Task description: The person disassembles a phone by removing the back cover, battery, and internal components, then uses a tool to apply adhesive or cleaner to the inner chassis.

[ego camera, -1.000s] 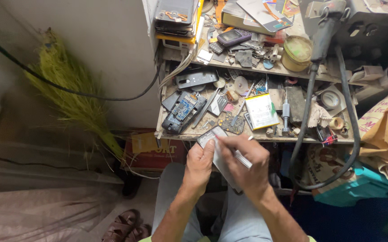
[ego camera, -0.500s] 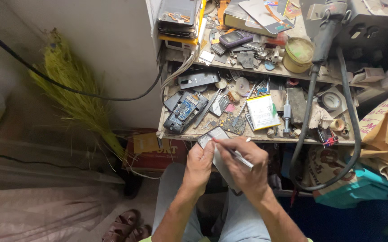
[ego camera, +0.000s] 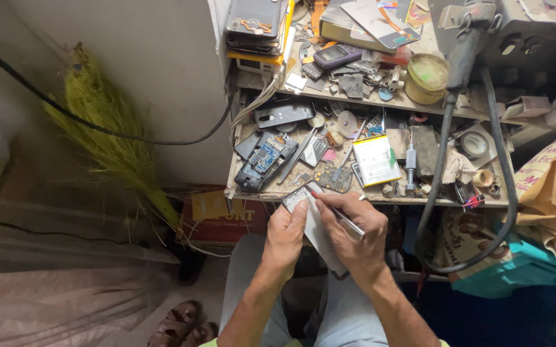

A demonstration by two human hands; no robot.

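Workbench [ego camera: 368,196] strewn with phone parts [ego camera: 271,157]

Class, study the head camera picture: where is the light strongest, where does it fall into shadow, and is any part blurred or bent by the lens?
Head view: brightest on the white wall and cluttered workbench; deep shadow at lower right under the bench; left hand, right hand and the flat grey phone part are evenly lit and fairly sharp; the wide lens bows edges, and the cloth at lower left looks soft.

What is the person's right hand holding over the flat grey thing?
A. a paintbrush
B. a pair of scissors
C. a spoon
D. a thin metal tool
D. The right hand grips a thin metal tool, its tip set near the top of the flat grey phone part that the left hand holds from the other side.
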